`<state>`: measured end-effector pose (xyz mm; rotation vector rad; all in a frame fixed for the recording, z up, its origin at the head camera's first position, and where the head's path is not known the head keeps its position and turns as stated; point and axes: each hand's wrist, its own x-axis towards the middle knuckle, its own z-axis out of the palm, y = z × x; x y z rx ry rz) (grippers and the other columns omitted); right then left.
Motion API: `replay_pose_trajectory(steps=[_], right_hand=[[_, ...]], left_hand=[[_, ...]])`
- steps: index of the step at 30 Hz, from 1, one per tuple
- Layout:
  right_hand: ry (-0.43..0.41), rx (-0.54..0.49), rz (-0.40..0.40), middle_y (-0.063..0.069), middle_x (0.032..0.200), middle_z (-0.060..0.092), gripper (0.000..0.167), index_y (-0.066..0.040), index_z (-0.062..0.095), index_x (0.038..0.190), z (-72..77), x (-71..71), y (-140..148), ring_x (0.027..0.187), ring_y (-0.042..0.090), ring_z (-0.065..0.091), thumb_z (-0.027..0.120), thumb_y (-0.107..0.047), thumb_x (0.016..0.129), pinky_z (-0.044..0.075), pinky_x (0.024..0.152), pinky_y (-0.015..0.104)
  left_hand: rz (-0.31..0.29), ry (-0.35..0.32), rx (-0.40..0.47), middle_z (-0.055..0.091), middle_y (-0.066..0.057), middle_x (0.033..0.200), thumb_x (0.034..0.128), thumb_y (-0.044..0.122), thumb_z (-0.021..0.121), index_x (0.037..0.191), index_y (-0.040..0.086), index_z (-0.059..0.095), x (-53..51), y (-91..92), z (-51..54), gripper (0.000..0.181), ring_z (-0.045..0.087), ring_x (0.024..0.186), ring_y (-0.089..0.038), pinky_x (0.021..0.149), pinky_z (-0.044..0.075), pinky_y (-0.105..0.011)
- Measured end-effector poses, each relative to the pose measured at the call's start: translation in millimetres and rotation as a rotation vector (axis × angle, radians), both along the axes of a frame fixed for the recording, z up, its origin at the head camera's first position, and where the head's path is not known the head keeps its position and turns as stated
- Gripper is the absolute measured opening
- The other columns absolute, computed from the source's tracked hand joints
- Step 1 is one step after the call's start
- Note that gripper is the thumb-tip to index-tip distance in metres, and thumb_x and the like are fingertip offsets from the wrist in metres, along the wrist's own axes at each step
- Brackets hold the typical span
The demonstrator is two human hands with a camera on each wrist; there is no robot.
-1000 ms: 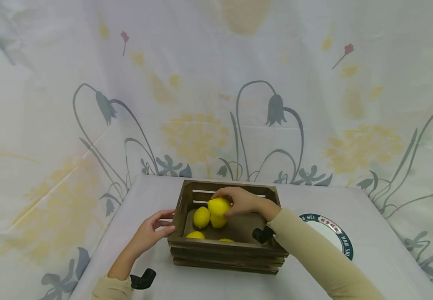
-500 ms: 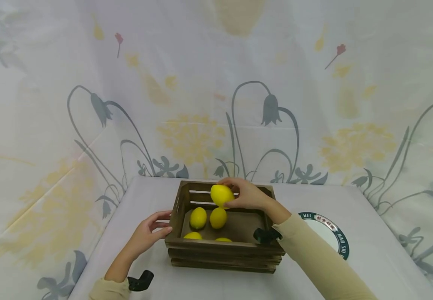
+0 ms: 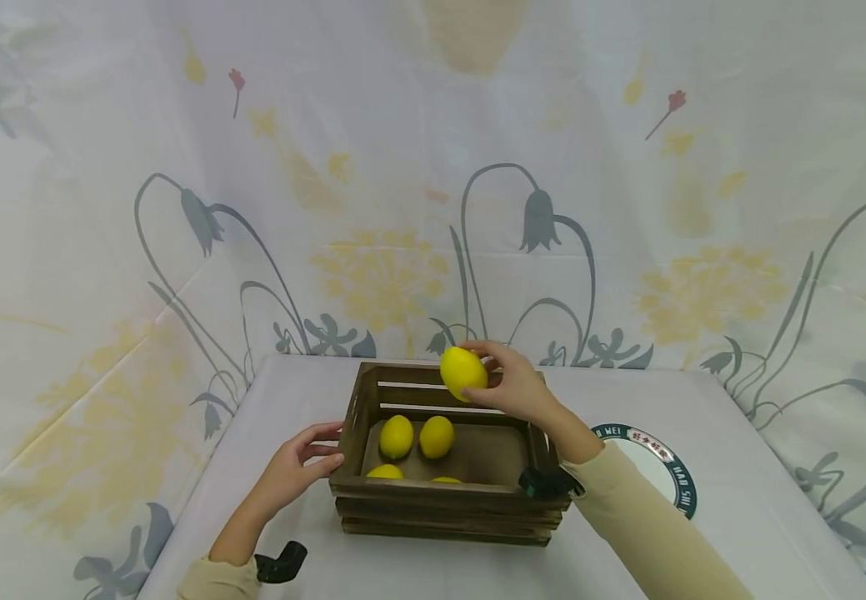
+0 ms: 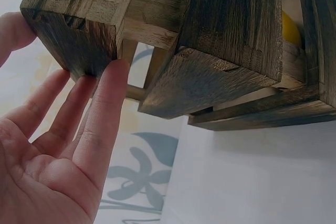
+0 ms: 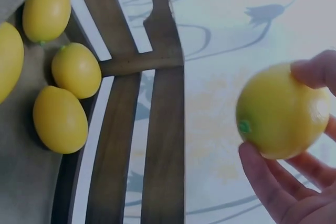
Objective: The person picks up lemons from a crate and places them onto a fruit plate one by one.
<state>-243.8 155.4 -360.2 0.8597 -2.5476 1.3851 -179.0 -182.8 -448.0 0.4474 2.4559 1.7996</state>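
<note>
A brown slatted wooden crate [image 3: 448, 502] stands on the white table with several yellow lemons [image 3: 436, 437] inside. Above its back part my right hand [image 3: 515, 387] holds one lemon [image 3: 464, 373] between thumb and fingertips. The right wrist view shows this lemon [image 5: 281, 111] beyond the slatted wall, with its green tip showing. At the crate's left end, my left hand [image 3: 301, 462] rests its fingertips and thumb on the wood. Seen from the left wrist, the fingers [image 4: 102, 114] are fairly straight against a slat. The front wall partly hides the nearest lemons.
A round white plate [image 3: 683, 483] with a dark green lettered rim lies to the right, partly covered by the right sleeve [image 3: 650, 517]. A flower-patterned cloth [image 3: 395, 192] hangs behind the table.
My right hand has lifted the lemon up from beside the others and shifted it right, towards the crate's back. The left hand stays at the crate's left side.
</note>
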Motion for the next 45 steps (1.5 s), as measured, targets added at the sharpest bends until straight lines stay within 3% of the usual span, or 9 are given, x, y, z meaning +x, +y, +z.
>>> replay_pose_trajectory(steps=[11, 17, 26, 45], right_hand=[[0.043, -0.068, -0.168, 0.015, 0.115, 0.052, 0.058, -0.006, 0.053, 0.127, 5.3, 12.2, 16, 0.090, 0.028, 0.053, 0.077, -0.010, 0.075, 0.053, 0.073, 0.040], [0.086, -0.059, -0.205, 0.015, 0.114, 0.052, 0.057, -0.006, 0.052, 0.128, 2.6, 15.7, 28, 0.089, 0.028, 0.054, 0.076, -0.012, 0.076, 0.053, 0.071, 0.038], [0.166, -0.049, -0.268, 0.013, 0.111, 0.052, 0.058, -0.005, 0.052, 0.126, -3.6, 21.6, 48, 0.087, 0.024, 0.051, 0.075, -0.011, 0.074, 0.051, 0.064, 0.025], [0.201, 0.013, -0.389, 0.018, 0.115, 0.052, 0.058, -0.002, 0.051, 0.126, -14.1, 32.1, 88, 0.086, 0.025, 0.050, 0.075, -0.006, 0.074, 0.048, 0.063, 0.021]], left_hand=[[-0.010, -0.006, 0.006, 0.052, -0.021, 0.123, 0.0876, 0.013, 0.065, 0.131, 0.001, 0.049, 0.6, 0.1, 0.7, 0.048, 0.054, 0.107, -0.035, 0.076, 0.051, -0.027], [-0.013, -0.009, 0.022, 0.051, -0.021, 0.124, 0.0879, 0.013, 0.065, 0.131, 0.001, 0.048, 0.6, -0.5, 0.7, 0.048, 0.053, 0.107, -0.035, 0.076, 0.050, -0.027], [-0.002, -0.013, 0.016, 0.052, -0.021, 0.124, 0.0875, 0.013, 0.065, 0.131, 0.001, 0.049, 1.0, 0.2, 1.3, 0.048, 0.054, 0.107, -0.035, 0.076, 0.051, -0.028], [0.001, -0.018, 0.006, 0.052, -0.021, 0.123, 0.0877, 0.013, 0.065, 0.131, 0.002, 0.049, 1.1, 0.3, 2.4, 0.047, 0.053, 0.108, -0.035, 0.077, 0.051, -0.029]])
